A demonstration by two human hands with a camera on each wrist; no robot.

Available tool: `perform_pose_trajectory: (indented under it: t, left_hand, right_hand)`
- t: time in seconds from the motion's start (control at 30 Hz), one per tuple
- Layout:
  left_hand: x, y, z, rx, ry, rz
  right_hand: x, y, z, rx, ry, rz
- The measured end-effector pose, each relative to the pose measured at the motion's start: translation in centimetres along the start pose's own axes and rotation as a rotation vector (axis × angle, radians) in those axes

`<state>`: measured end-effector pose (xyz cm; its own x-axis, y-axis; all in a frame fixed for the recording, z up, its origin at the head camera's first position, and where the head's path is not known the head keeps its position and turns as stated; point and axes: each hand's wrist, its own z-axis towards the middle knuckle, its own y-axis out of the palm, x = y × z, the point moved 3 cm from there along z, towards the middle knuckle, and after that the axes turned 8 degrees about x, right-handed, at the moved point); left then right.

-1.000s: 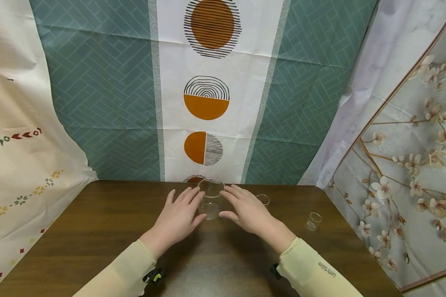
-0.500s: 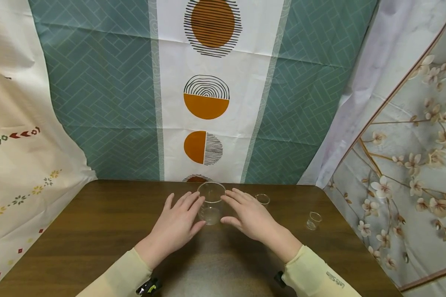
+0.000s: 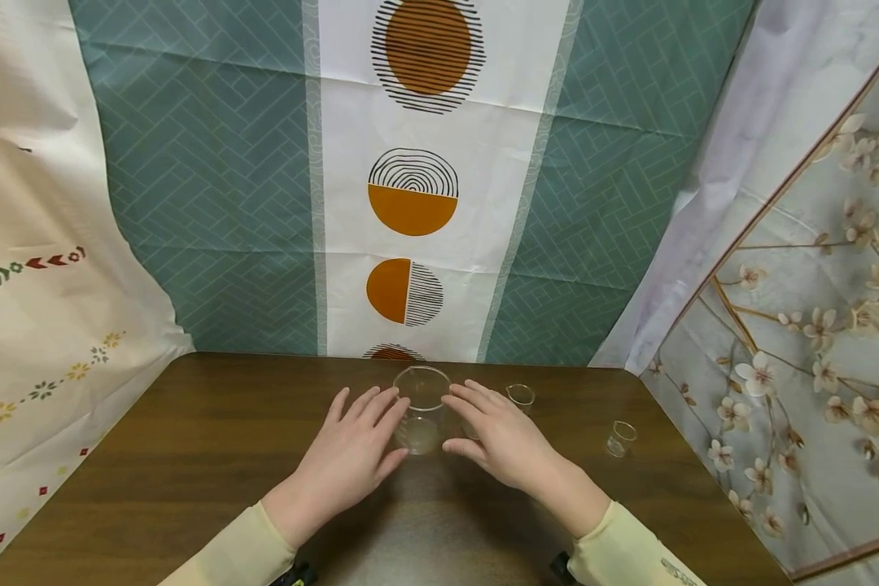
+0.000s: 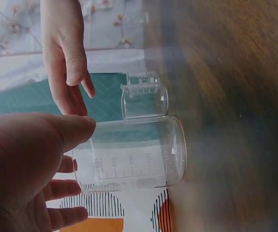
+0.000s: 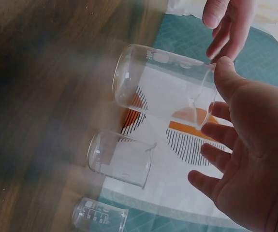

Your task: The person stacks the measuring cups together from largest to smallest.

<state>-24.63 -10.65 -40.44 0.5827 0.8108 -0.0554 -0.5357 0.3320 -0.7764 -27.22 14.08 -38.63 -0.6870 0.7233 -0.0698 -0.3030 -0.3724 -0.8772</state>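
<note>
A large clear glass beaker [image 3: 421, 439] stands upright on the table, with white measuring marks on its wall in the left wrist view. My left hand [image 3: 344, 456] is at its left side, fingers extended and fingertips right at the rim. On the other side my right hand [image 3: 509, 439] mirrors it, its fingers spread and fingertips close to the rim. The thumb [image 4: 78, 129] of my left hand overlaps the beaker's upper wall in the left wrist view. Neither hand curls round the glass. A medium beaker [image 5: 122, 159] stands behind my right hand, partly hidden in the head view.
A small beaker [image 3: 620, 439] stands farther right on the brown wooden table [image 3: 190, 456]. Behind the table hangs a green and white patterned cloth [image 3: 234, 203]. Floral cloth [image 3: 798, 391] borders the right side, and a cream cloth [image 3: 59, 325] the left.
The large beaker has come nearer to me across the table, and both hands have drawn back along with it. The medium and small beakers stay in place; the head view has shifted slightly.
</note>
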Motion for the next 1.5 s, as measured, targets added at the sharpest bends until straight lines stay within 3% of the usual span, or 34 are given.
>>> perform_pose_trajectory:
  t: [0.83, 1.5]
  left_hand:
    - [1.2, -2.0, -1.1, -0.035, 0.02, 0.008]
    - [2.0, -3.6, -1.0, -0.094, 0.018, -0.016]
  right_hand:
    - [-1.2, -0.7, -1.4, 0.021, 0.008, 0.056]
    - [-1.8, -0.9, -2.4, 0.055, 0.041, 0.065]
